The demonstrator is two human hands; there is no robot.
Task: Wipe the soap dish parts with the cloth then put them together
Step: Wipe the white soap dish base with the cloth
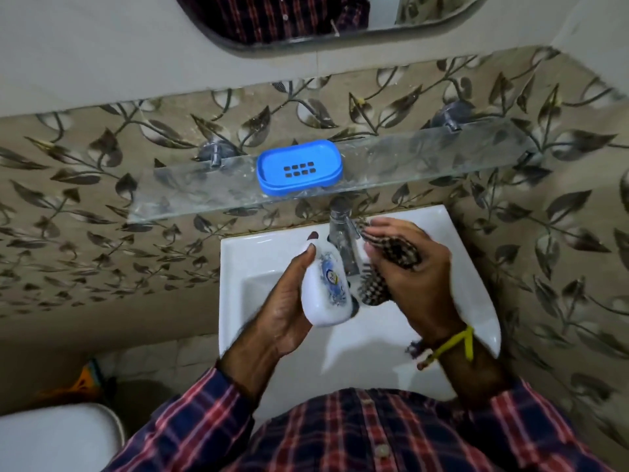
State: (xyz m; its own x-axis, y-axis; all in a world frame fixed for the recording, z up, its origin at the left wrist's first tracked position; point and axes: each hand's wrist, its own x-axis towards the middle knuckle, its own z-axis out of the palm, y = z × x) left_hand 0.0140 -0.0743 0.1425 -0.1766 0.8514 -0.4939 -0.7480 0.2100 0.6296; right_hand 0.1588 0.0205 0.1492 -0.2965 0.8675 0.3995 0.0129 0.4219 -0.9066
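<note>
Wiping stage, judged from the grip. Left hand (289, 301) curled round the white soap dish lid (328, 289), fingers closed on its long sides, printed top facing up, held over the white sink (238, 267) just in front of the tap (340, 233). Right hand (408, 270) bunched on the checked cloth (374, 287), fingers clamped on it, a fold hanging against the lid's right edge. Blue soap dish tray (299, 166) sitting alone at the middle of the glass shelf (425, 155), near its front edge, well apart from the lid; not yet joined.

Risks, as guesses only: smooth plastic, possibly wet, gripped by one hand only, so a hard rub could push it out and drop it into the basin. Tray close to the shelf's front edge, so a careless reach could knock it off. Cloth near the tap, so liable to snag there.
</note>
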